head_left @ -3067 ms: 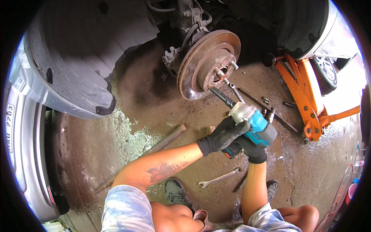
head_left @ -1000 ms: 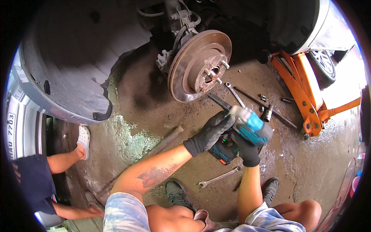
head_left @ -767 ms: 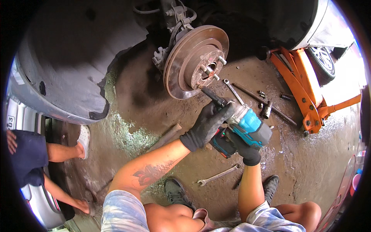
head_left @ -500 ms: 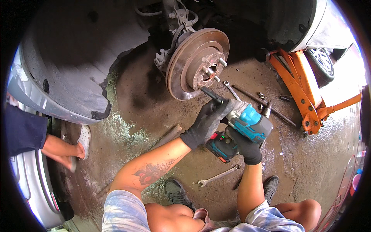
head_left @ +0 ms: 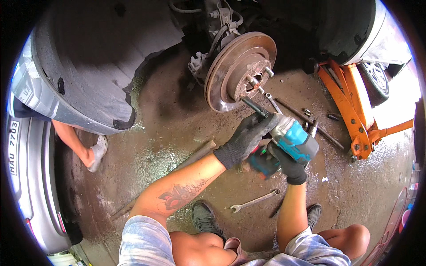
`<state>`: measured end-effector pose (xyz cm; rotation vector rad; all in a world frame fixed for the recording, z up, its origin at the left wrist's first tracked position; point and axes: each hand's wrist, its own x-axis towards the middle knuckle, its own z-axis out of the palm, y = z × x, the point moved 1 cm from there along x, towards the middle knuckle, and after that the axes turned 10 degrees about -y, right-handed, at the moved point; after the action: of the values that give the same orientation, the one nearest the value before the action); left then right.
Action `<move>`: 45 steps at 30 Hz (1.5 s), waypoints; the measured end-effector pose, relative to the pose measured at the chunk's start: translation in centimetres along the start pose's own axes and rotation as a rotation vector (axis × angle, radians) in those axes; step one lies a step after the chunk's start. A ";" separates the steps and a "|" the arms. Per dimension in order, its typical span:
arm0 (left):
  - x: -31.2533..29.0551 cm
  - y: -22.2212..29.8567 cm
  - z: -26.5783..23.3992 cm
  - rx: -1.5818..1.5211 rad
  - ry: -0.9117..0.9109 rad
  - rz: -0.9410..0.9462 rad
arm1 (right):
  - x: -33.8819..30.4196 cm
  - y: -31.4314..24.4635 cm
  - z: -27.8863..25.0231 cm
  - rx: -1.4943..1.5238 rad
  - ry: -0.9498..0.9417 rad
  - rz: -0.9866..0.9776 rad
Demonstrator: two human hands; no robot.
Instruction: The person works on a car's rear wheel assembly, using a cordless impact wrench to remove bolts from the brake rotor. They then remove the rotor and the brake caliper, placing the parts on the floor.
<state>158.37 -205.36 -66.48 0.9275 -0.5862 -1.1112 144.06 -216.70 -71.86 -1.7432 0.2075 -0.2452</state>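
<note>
Lying on the wet-looking floor (head_left: pixel 346 190) between the person's shoes (head_left: pixel 205 218), a steel spanner (head_left: pixel 255 201) could turn a foot if stepped on. Beyond it, the gloved right hand (head_left: pixel 285 159) is wrapped around the handle of a teal impact wrench (head_left: pixel 295 138), whose battery (head_left: pixel 265 166) blurs below. The gloved left hand (head_left: pixel 250 135) appears curled about the tool's nose, though some fingers are hidden; that grip sits close behind the black socket (head_left: pixel 255 107), so glove fabric could snag if the socket spun. The tool is held between the person and the brake disc (head_left: pixel 222 84), its socket end at the hub's lower edge; whether it is seated cannot be told. A tilted or shallow fit might slip, marring a thread or jolting the wrists. Near the disc, a second spanner (head_left: pixel 274 103) and a bar (head_left: pixel 291 110) risk being kicked. Farther right, knocking the orange jack (head_left: pixel 356 102) might shift anything it bears.
</note>
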 end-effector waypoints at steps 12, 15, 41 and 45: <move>-0.2 0.7 0.8 -0.011 -0.062 -0.122 | -0.3 -3.9 4.6 0.736 0.122 0.248; -0.1 0.5 1.5 -0.015 -0.103 -0.102 | -0.3 -3.4 4.4 0.793 0.114 0.245; 0.3 -0.2 -0.3 0.192 0.117 -0.147 | -0.4 -2.4 4.1 0.991 0.030 0.233; 0.4 -0.6 -0.4 0.200 0.157 -0.179 | -0.5 -3.1 3.5 0.973 0.056 0.249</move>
<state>158.53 -205.72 -67.20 1.2484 -0.4988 -1.1402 144.57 -212.69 -69.49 -0.7381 0.2823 -0.1667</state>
